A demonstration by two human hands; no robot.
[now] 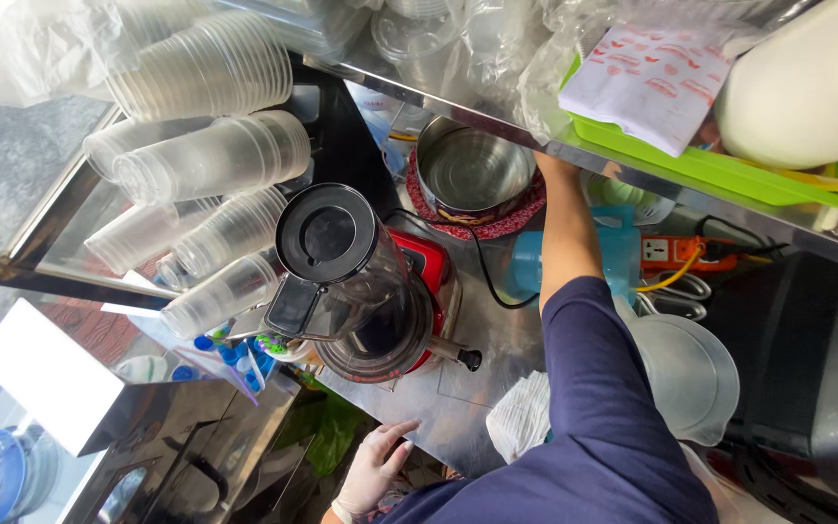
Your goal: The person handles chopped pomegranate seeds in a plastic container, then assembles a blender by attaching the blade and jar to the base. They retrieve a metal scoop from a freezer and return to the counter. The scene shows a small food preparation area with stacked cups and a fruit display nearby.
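My left hand (375,468), in a white glove, rests with spread fingers on the near edge of the steel counter (458,408) and holds nothing. My right forearm (569,233), in a navy sleeve, reaches toward the far side of the counter. Its hand is hidden beneath the metal shelf (632,180), beside an empty steel pot (472,170) on a red woven mat. A blender (341,281) with a black lid, clear jar and red base stands between the two hands.
Stacks of clear plastic cups (210,160) lie sideways at the left. The shelf carries a green tray (691,165) with a printed paper packet (652,82) and a white jug (807,87). An orange power strip (671,252), a clear plastic lid (686,374) and a white cloth (521,417) lie at the right.
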